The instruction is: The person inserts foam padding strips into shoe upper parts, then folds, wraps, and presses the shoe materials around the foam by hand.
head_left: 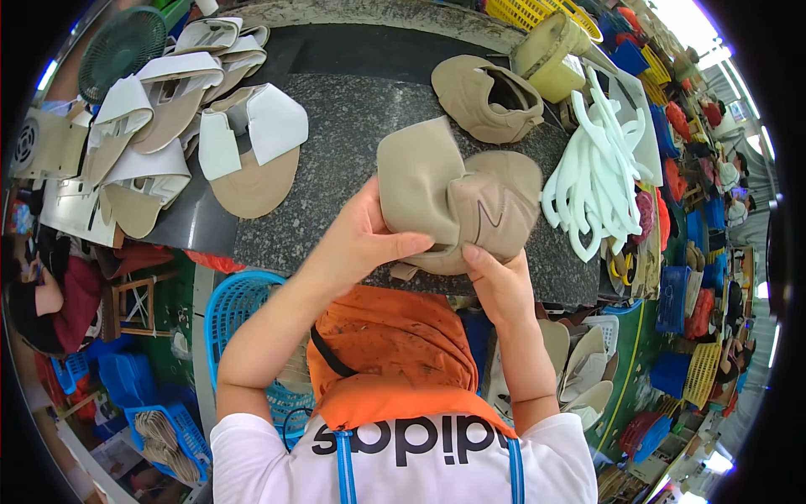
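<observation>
Both of my hands hold a beige cap (495, 206) above the near edge of the dark speckled worktop (336, 126). Dark zigzag stitching marks its right part, and a smooth beige section stands up on its left. My left hand (365, 244) grips the left section, thumb across the front and fingers behind. At the lower right edge, my right hand (502, 281) pinches the cap with its thumb in front; its other fingers are mostly hidden. Beyond them, a second beige cap (474, 97) rests with its opening toward the right.
White curved strips (596, 168) lie heaped at the right. A beige brim piece with white panels (256, 181) lies left, near several similar pieces (159, 118). A yellowish tub (550, 59) stands at the back right. Below the worktop are a blue basket (222, 315) and more cap pieces (588, 370).
</observation>
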Tool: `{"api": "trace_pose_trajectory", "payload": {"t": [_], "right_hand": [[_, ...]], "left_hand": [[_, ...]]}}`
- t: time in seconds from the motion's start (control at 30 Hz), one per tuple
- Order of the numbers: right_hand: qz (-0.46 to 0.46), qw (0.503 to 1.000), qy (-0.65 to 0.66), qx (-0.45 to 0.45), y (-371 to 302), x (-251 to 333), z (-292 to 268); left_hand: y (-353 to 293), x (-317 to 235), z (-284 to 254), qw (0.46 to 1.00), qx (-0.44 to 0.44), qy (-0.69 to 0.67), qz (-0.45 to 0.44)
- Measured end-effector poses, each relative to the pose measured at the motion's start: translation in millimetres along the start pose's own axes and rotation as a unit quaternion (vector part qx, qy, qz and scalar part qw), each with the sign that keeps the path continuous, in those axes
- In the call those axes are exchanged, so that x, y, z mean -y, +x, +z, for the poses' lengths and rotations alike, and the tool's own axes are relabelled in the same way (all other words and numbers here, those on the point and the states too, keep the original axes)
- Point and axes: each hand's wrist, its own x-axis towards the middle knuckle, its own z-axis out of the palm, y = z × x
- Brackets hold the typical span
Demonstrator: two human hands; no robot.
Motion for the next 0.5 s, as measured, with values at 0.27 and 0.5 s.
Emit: {"api": "trace_pose_trajectory", "payload": {"t": [0.27, 0.5], "right_hand": [[0.087, 0.995, 0.052, 0.019, 3.5, 0.3, -2.9], [-0.085, 0.996, -0.003, 0.003, -8.2, -17.5, 7.2]], "left_hand": [[5.6, 4.2, -8.1, 0.941, -0.006, 0.338, -0.019], [15.0, 4.3, -7.2, 0.929, -0.042, 0.36, -0.074]]}}
